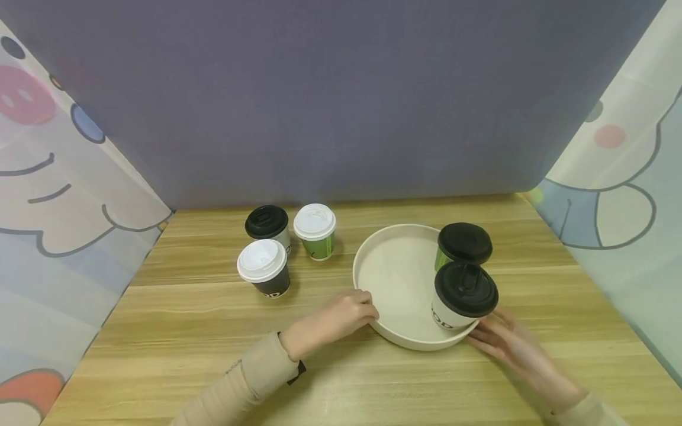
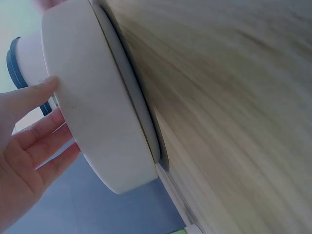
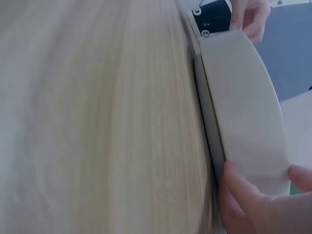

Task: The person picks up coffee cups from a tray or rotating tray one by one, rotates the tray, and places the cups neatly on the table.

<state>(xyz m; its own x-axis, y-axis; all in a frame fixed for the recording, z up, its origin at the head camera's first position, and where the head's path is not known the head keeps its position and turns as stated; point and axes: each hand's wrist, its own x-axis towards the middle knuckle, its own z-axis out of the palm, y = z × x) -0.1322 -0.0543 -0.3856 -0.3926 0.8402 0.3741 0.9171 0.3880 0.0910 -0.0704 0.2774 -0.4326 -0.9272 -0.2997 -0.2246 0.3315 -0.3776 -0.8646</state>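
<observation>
A round cream tray (image 1: 394, 278) with a raised wall sits low over the wooden table. My left hand (image 1: 341, 313) grips its near left rim; in the left wrist view the thumb (image 2: 46, 85) lies against the outer wall and the fingers reach over the rim. My right hand (image 1: 508, 343) holds the near right side, its fingers (image 3: 241, 187) against the outer wall and lower edge. On the tray's right side stand two lidded paper cups: a white cup (image 1: 446, 313) with a black lid and dark lettering, and behind it a green cup (image 1: 442, 260), also black-lidded.
Left of the tray, three cups stand on the table (image 1: 160, 331): a dark cup (image 1: 274, 283) with a white lid, a white cup (image 1: 284, 238) with a black lid, and a green cup (image 1: 319, 245) with a white lid. A grey panel (image 1: 341, 118) rises behind.
</observation>
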